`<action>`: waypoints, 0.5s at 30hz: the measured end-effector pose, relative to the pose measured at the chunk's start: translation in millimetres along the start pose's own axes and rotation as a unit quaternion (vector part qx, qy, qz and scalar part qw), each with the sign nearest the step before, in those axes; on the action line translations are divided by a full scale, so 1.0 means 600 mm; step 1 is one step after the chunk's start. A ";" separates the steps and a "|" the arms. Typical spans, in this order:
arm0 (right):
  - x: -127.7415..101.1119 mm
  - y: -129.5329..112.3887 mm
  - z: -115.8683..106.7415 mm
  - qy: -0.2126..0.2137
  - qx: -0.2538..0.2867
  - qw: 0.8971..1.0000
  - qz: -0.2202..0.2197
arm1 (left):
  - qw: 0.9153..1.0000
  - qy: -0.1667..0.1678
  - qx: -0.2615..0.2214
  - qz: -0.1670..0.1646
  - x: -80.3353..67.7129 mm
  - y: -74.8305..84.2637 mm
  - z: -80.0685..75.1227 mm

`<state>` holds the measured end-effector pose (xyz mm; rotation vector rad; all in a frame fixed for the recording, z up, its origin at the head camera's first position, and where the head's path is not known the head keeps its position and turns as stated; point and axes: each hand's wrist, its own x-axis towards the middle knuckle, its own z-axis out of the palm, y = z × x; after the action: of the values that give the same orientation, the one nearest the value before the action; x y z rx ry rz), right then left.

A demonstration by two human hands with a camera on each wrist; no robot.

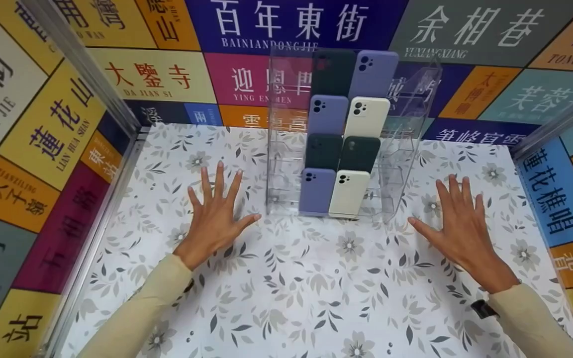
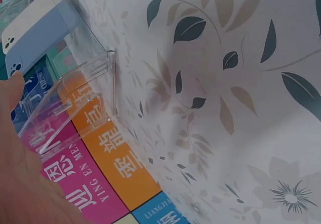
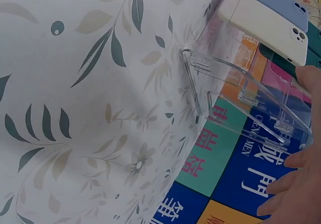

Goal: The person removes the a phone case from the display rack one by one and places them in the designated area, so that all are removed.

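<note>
Two pale sleeves (image 1: pixel 132 313) are reaching in from the near edge, and both hands are lying flat on the flowery table cover (image 1: pixel 316 298). The left hand (image 1: pixel 215 216) is resting just to the left of the clear plastic rack (image 1: pixel 416 124), with its fingers spread wide and holding nothing. The right hand (image 1: pixel 460 228) is resting near the rack's right side, fingers also spread and holding nothing. The rack is standing in the middle of the table, leaning back toward the wall of bright street signs (image 1: pixel 286 25). Phone cases are sitting in its two middle columns, in four rows. The bottom row is holding a purple case (image 1: pixel 316 191) and a cream case (image 1: pixel 348 194), side by side. Above them are sitting two dark cases (image 1: pixel 341 151), then purple and cream again, then a dark one and a purple one at the top. The cases look light and a bit bendy, so they should be easy to lift. A good place to grab one looks like its two long sides, sliding it up and out. The rack looks hard, see-through and easy to tip.
</note>
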<state>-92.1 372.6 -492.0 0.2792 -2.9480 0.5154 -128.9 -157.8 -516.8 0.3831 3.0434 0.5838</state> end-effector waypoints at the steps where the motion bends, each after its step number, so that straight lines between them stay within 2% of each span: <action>1: 0.001 -0.001 -0.001 0.005 0.002 1.000 -0.002 | 1.000 0.000 -0.001 0.000 0.001 0.000 -0.001; 10: 0.009 -0.011 0.001 0.087 0.029 0.995 -0.049 | 1.000 0.009 -0.024 0.007 0.009 0.001 -0.003; 15: 0.016 -0.016 0.000 0.118 0.039 0.990 -0.072 | 0.999 0.010 -0.037 0.004 0.015 0.002 -0.005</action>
<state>-99.4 362.3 -487.6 0.4054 -2.6605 0.6010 -137.5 -155.7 -513.2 0.3894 3.0289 0.7025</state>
